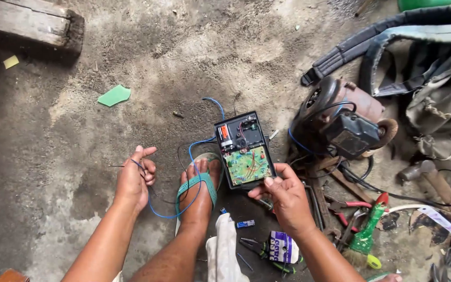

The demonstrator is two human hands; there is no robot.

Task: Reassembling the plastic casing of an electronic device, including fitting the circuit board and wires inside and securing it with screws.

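Circuitry filled the open black case [244, 150] in the head view: a green board sat in its lower half, with red and black parts and thin wires in the upper half. Your right hand [286, 197] gripped the case's lower right corner, thumb on the edge, holding it just above the dirt floor [194, 57] beside your sandalled foot [199, 188]. Your left hand [134, 178] was closed, pinching a blue wire [181, 213] that looped round to the case.
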